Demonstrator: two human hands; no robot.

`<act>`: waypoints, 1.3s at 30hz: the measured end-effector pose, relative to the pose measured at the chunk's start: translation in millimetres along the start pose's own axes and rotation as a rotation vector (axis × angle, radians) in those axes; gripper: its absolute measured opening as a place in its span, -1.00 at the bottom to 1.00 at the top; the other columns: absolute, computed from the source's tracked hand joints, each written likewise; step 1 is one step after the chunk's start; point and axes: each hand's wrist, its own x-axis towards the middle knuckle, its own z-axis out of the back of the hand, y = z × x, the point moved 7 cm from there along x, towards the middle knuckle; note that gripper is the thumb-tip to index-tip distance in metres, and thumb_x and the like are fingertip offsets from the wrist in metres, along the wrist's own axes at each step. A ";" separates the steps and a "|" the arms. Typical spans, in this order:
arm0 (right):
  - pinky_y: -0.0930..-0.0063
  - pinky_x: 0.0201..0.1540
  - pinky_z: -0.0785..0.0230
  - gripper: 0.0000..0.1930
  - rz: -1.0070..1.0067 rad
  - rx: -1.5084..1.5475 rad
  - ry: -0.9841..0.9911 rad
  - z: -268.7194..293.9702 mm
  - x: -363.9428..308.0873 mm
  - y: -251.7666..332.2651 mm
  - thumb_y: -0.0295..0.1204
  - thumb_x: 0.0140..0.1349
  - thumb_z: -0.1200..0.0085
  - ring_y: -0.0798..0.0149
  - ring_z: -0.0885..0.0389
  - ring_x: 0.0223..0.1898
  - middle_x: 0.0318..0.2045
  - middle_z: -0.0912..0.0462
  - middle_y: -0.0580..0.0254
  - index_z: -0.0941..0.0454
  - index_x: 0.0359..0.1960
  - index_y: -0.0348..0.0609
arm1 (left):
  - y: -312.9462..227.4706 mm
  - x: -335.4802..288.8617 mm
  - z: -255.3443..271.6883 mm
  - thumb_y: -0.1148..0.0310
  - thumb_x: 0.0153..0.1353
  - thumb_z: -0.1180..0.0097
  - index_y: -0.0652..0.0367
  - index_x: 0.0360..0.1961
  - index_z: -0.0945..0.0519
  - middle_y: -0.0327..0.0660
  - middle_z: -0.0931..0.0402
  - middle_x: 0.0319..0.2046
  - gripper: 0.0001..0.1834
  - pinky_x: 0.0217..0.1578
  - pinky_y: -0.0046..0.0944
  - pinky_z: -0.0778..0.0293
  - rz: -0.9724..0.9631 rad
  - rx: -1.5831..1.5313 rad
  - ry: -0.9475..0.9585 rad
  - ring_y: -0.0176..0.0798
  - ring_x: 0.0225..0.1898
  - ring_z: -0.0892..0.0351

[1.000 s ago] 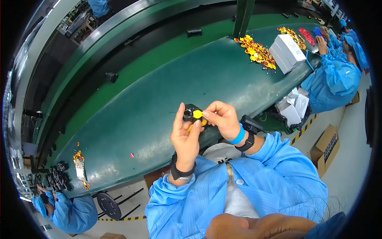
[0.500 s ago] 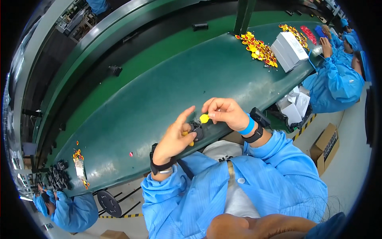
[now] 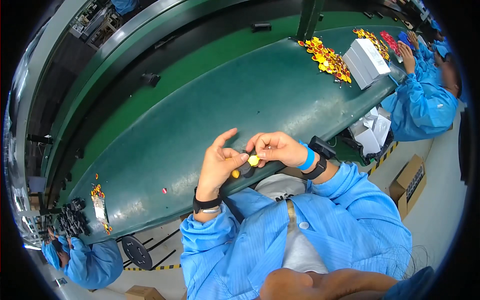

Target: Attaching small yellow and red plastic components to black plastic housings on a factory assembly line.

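I see the green table [image 3: 200, 115] beneath both hands. My left hand [image 3: 216, 167] grips, my right hand [image 3: 280, 149] pinches: the black part [image 3: 246, 171] at the left fingers' right, the yellow piece [image 3: 254, 161] at the right fingertips, overlapping it, long axis unclear.

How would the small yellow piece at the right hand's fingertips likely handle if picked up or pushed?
The yellow piece is probably light: it is small and the right hand pinches it with fingertips alone. It seems fairly stiff, showing no obvious sag. Its flat-looking face suggests sliding more than rolling.
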 end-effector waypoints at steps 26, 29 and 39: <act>0.52 -0.19 -0.52 -0.87 -0.046 0.075 -0.164 -4.1 -0.3 -11.9 -0.44 0.23 -0.04 0.35 -0.60 -0.32 -0.02 -0.43 0.03 -0.46 -0.41 -0.26 | 18.0 -34.0 -1.6 0.71 0.02 -0.13 0.26 0.20 -0.24 -0.16 -0.54 -0.38 -0.33 -0.51 -0.51 -0.46 -0.171 -0.191 -0.221 -0.39 -0.41 -0.57; 0.59 -0.28 -0.51 -0.88 0.009 0.011 -0.185 -4.8 -1.4 -7.9 -0.48 0.19 -0.06 0.41 -0.59 -0.37 -0.03 -0.42 0.04 -0.50 -0.44 -0.28 | 18.2 -33.5 -6.2 0.69 0.04 -0.13 0.33 0.14 -0.30 -0.13 -0.56 -0.38 -0.42 -0.47 -0.50 -0.49 -0.224 -0.202 -0.221 -0.37 -0.42 -0.58; 0.57 -0.22 -0.45 -0.93 0.065 -0.040 -0.312 -7.5 -5.6 -8.0 -0.57 0.20 -0.01 0.45 -0.54 -0.36 -0.02 -0.45 0.07 -0.48 -0.45 -0.27 | 19.5 -35.0 -10.8 0.70 0.06 -0.11 0.32 0.05 -0.38 -0.17 -0.54 -0.39 -0.53 -0.42 -0.48 -0.48 -0.255 -0.180 -0.268 -0.38 -0.38 -0.57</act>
